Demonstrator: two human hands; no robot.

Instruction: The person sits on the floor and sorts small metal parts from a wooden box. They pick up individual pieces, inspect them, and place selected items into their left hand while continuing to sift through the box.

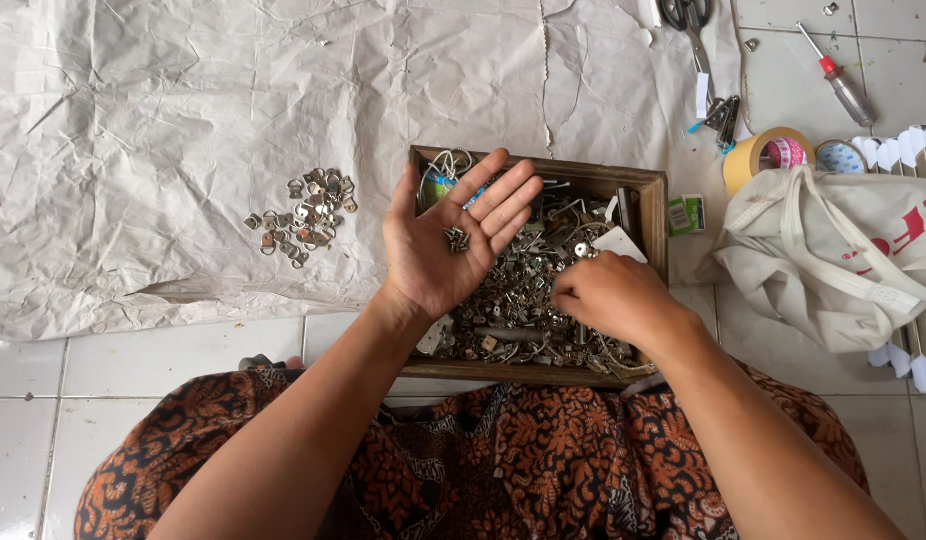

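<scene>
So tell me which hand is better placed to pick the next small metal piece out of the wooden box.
Right. The right hand is already down among the hardware in the wooden box, fingers curled into it. The left hand lies palm-up above the box, cradling small metal pieces.

A few small metal bits are lying in a little cluster on the upturned palm of the left hand. Below, a rectangular wooden box is sitting on the floor, brimming with mixed metal hardware, wire and scraps.

Home floor workspace, white tiles, scattered tools
</scene>
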